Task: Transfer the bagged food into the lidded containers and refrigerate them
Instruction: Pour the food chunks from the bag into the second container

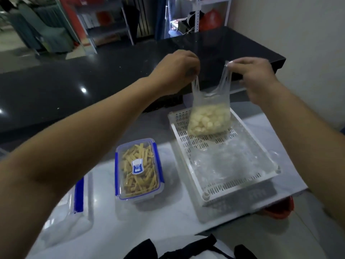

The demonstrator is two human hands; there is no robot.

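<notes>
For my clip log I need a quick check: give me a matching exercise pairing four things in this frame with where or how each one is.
Things:
1. bag of pale chunks
2. lidded container
3. white slotted tray
4. empty clear bag

States:
A. lying flat inside the tray
B. held up by its two handles, one in the left hand, one in the right hand
C. closed, full of yellow strips, left of the tray
D. on the white table, right of the container

Pairs: 1-B, 2-C, 3-D, 4-A
</notes>
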